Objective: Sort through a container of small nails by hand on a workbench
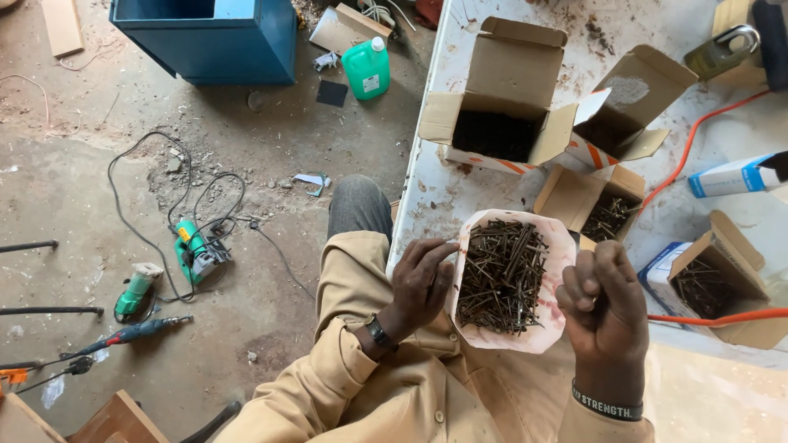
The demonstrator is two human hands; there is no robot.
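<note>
the left hand (420,281) cups the white tub of screws (507,279), fingers curled round its rim to steady it against the lap. just beside it, the right hand (603,299) is fisted shut; anything inside is hidden.

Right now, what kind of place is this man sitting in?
Probably a workshop. The left hand holds a white tub of dark screws, more screws fill cardboard boxes on the white table, and power tools lie on the dusty floor.
</note>
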